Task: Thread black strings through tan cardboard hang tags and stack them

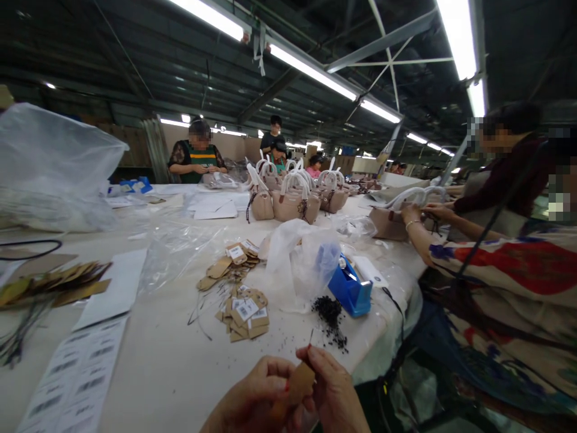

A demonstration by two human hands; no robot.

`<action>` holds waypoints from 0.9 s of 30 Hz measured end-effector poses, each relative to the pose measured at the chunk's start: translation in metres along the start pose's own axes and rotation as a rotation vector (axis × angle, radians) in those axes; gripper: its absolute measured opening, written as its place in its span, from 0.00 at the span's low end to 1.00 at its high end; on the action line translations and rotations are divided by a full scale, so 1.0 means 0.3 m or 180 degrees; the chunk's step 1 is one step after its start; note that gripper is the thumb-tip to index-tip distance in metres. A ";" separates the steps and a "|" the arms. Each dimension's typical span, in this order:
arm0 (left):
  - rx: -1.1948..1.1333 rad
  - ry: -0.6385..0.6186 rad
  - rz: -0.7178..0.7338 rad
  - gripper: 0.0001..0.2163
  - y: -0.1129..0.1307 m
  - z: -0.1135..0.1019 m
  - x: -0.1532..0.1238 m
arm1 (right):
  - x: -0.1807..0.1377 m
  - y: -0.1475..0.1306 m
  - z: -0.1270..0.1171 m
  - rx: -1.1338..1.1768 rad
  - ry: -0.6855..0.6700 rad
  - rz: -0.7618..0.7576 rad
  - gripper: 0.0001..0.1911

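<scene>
Small brown card tag (301,383) pinched btwn left hand (252,394) & right hand (333,391), both gripping, long axis tilted up-right, thin string (311,337) at right fingertips.

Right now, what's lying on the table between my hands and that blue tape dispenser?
In the head view, a heap of small black bits lies between your hands, left hand and right hand pinching a brown tag, and the blue tape dispenser.

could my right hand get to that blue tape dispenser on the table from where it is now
Probably yes. The right hand is pinching a brown tag together with the left hand, and the blue tape dispenser sits just beyond it, with only loose black bits between.
</scene>
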State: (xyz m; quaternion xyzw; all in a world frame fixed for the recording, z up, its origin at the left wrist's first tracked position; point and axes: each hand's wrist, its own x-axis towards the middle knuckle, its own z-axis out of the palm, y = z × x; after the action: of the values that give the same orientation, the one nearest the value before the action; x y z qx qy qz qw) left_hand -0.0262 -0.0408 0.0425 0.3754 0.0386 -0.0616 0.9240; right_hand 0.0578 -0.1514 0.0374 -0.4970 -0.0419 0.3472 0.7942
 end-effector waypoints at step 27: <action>-0.0813 0.1351 0.0370 0.15 -0.007 -0.036 0.071 | 0.040 0.001 0.039 -0.3793 0.0583 -0.2912 0.15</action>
State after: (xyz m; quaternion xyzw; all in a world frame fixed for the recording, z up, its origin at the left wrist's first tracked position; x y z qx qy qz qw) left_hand -0.0056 -0.0367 0.0308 0.2618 0.2176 0.0772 0.9371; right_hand 0.0619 -0.1353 0.0396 -0.8021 -0.3584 -0.1411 0.4564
